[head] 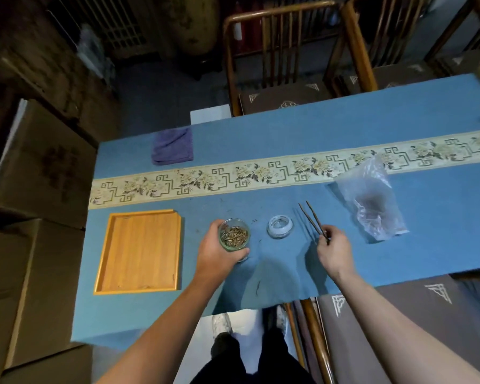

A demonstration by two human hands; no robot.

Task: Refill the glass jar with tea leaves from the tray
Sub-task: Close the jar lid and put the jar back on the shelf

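Observation:
A glass jar [234, 234] with tea leaves inside stands on the blue tablecloth, and my left hand [219, 252] wraps around its left and near side. To its left lies a wooden tray [140, 252], which looks bare inside. The jar's glass lid [280, 226] rests on the cloth just right of the jar. My right hand [333, 249] pinches the near end of dark wooden tweezers [312, 218], whose tips point away from me above the cloth. A few stray leaves [254, 221] lie near the jar.
A crumpled clear plastic bag [372, 202] lies at the right. A folded purple cloth [173, 146] sits at the far left of the table. A patterned runner [261, 173] crosses the table. Wooden chairs [283, 59] stand behind it, cardboard boxes [39, 173] at left.

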